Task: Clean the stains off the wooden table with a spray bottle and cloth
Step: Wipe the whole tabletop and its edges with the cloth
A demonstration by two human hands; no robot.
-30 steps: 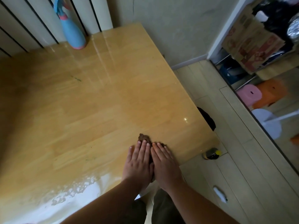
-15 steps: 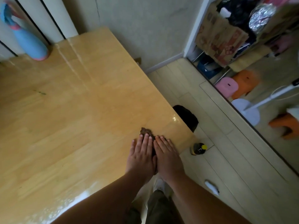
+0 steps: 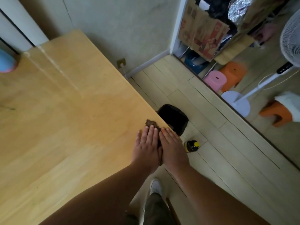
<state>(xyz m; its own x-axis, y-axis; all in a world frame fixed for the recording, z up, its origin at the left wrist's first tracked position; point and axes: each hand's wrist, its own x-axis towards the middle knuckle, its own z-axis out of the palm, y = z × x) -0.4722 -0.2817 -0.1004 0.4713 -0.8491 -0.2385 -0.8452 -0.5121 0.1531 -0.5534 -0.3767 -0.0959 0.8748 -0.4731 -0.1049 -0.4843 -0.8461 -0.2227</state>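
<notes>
A brown cloth point(image 3: 151, 122) lies flat at the right edge of the wooden table point(image 3: 65, 114), mostly hidden under both hands. My left hand point(image 3: 146, 146) presses on it with straight fingers. Beside it, touching, my right hand point(image 3: 172, 147) also presses flat, reaching the table's edge. The blue spray bottle point(image 3: 6, 63) with a pink base stands at the far left, cut off by the frame. A small green stain point(image 3: 10, 108) marks the table near the left edge of the view.
A black bin point(image 3: 173, 119) stands on the floor just beyond the table edge. A dark bottle with a yellow cap point(image 3: 191, 146) stands beside it. Pink and orange stools point(image 3: 215, 80), a white fan point(image 3: 240, 103) and a cardboard box point(image 3: 201, 34) are further right.
Both hands have slid the cloth rightward to the table's edge. The view has turned right, so the spray bottle is now at the left border and more floor shows.
</notes>
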